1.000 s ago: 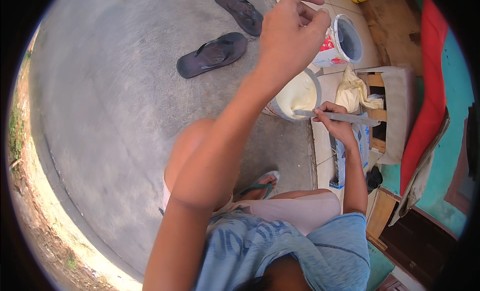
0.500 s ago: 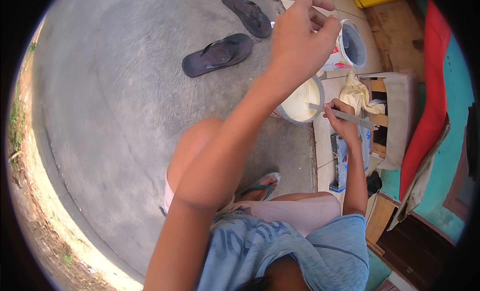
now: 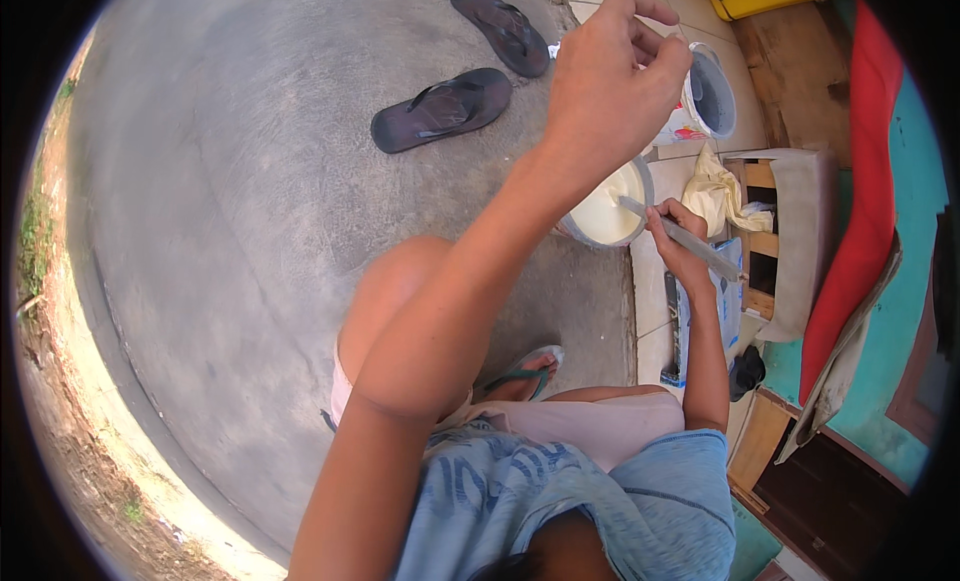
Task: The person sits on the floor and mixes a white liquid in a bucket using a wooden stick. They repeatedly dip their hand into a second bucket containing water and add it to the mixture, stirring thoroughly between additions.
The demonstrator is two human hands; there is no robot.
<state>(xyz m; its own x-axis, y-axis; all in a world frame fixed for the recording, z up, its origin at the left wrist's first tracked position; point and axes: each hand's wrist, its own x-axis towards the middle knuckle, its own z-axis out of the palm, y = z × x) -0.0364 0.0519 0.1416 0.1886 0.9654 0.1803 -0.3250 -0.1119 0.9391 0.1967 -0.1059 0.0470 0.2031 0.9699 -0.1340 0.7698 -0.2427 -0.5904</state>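
My right hand (image 3: 682,243) grips a flat grey stick (image 3: 700,249) between thumb and fingers. The stick's far end dips into a thick cream-coloured liquid (image 3: 602,213), which fills a round bucket (image 3: 648,177) on the ground in front of me. My left hand (image 3: 618,76) is raised beyond that bucket, its fingers loosely bent and apart, and nothing shows in it. Behind the left hand stands a second, white and grey bucket (image 3: 724,93). Part of the cream bucket is hidden by my left forearm.
Two dark flip-flops (image 3: 442,111) lie on the concrete floor (image 3: 250,181). A crumpled cream cloth or bag (image 3: 712,189) sits beside a wooden-slatted piece (image 3: 795,241) at right. Near my right forearm is a blue and white flat package (image 3: 727,291). A red length (image 3: 850,231) stands against the teal wall.
My right hand has turned the stick slightly, so its outer end swings nearer to me while the tip stays in the liquid. The left hand keeps its raised pose.
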